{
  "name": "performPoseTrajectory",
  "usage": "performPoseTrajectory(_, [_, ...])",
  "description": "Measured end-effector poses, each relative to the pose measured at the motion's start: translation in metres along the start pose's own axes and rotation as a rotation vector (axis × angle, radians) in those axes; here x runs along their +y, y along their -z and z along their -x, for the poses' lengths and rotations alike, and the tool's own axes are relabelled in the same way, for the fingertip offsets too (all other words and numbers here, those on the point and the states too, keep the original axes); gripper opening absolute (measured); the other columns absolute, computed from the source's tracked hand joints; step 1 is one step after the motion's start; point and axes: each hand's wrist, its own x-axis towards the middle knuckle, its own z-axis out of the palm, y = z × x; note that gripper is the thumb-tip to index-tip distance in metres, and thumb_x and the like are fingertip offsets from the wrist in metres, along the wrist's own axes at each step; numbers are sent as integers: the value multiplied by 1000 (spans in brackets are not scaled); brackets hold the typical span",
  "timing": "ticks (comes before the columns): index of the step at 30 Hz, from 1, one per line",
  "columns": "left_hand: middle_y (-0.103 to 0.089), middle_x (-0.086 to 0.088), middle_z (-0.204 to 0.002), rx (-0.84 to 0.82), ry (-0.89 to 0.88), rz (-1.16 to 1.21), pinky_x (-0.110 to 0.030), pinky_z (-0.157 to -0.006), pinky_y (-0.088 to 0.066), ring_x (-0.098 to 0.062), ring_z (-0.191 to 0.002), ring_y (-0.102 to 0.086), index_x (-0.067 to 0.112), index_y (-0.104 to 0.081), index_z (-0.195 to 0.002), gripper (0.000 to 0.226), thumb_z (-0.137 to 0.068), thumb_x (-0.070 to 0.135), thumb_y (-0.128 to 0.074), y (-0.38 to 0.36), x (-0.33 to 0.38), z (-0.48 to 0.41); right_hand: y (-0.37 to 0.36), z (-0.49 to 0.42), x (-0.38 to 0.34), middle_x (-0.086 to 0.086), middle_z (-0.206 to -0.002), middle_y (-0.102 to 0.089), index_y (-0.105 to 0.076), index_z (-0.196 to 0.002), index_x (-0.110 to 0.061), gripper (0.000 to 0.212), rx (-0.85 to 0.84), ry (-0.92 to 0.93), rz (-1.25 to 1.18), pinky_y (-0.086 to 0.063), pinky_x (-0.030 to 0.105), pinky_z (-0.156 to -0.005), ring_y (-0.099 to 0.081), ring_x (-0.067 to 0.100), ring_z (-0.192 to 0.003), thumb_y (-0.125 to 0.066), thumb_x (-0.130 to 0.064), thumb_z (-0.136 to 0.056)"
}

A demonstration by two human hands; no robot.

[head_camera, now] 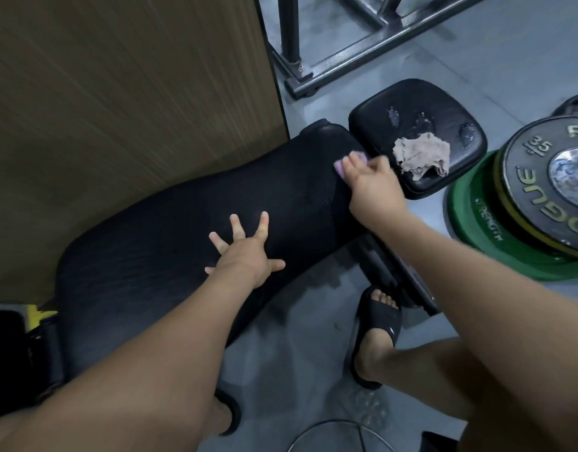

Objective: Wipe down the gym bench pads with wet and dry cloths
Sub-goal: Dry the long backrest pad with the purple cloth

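A long black bench back pad [170, 243] runs from lower left to upper right. My left hand [245, 252] rests on its middle with fingers spread flat. My right hand [372, 181] presses a small purple cloth [341, 164] against the pad's far end, fingers over the cloth. Beyond it is the smaller black seat pad [408, 99], with several wet patches on its surface. A crumpled beige cloth [421, 154] lies on the seat pad, just right of my right hand.
A wooden panel [118, 109] stands close behind the bench on the left. A grey steel rack base [333, 63] lies on the floor at the top. Stacked weight plates [542, 197] sit at the right. My feet in black slides [377, 334] stand beside the bench frame.
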Motion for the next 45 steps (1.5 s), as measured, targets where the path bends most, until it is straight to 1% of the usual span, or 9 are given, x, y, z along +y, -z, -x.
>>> performPoseTrajectory(5, [41,7,-158,3,-16,24,-79,-109,-17,-42,-147,30,63,19,-145,100,-94,48,-65,-1,-2,4,6,-7,-14,-1,-117,-58,-56,-117,-20,28,-7,-36,-59,-42,38,-74,-51,33,-100,-52,-8,-91])
performPoseTrajectory(11, [42,6,-158,-4,-8,17,-79,-110,-17,-43,-147,30,63,21,-145,100,-94,49,-64,0,-1,4,-12,54,-23,-9,-143,-52,-51,-134,-30,43,-92,392,-39,-46,43,-79,-60,26,-114,-36,-12,-98])
performPoseTrajectory(17, [41,5,-158,-1,-5,12,-78,-110,-16,-43,-147,30,64,22,-143,100,-94,50,-64,0,-2,4,5,15,-19,-4,-103,-57,-56,-107,-26,17,79,-15,-21,-41,39,-67,-40,26,-84,-50,-14,-96])
performPoseTrajectory(21, [42,6,-158,-6,3,1,-79,-110,-15,-42,-147,30,64,23,-143,100,-94,51,-64,0,0,4,-11,48,-47,-1,-127,-49,-47,-130,-28,58,-97,389,45,-43,45,-79,-54,32,-98,-13,-11,-86])
performPoseTrajectory(24, [42,7,-158,-3,10,-5,-79,-109,-15,-42,-147,30,64,23,-143,100,-94,52,-63,0,0,4,-3,50,-41,-5,-126,-58,-54,-133,-25,48,-64,548,54,-44,35,-80,-55,22,-89,-26,-4,-100])
performPoseTrajectory(32, [41,7,-158,4,4,-6,-78,-111,-16,-43,-147,30,64,24,-142,100,-94,52,-63,-1,-2,2,9,59,-46,13,-101,-58,-63,-115,-3,43,66,475,-8,-46,34,-64,-48,29,-76,-38,-2,-79])
performPoseTrajectory(35, [41,7,-158,7,3,-1,-79,-110,-15,-41,-148,29,65,22,-143,99,-93,52,-64,0,-1,4,13,44,-38,9,-105,-54,-61,-125,-16,48,12,456,-76,-39,31,-60,-45,29,-83,-48,0,-81])
performPoseTrajectory(41, [40,8,-158,17,1,10,-79,-110,-16,-41,-148,30,66,20,-143,100,-93,52,-65,-1,-3,3,17,-12,-42,13,-114,-51,-59,-121,-13,44,-71,18,-71,-49,45,-82,-44,35,-99,-54,1,-79])
performPoseTrajectory(45, [45,9,-155,-2,18,20,-79,-110,-15,-40,-147,33,66,23,-142,102,-93,51,-65,-2,-1,-1,3,25,-63,7,-111,-54,-61,-127,-16,45,-108,477,-180,-47,37,-72,-41,27,-87,-52,-3,-85])
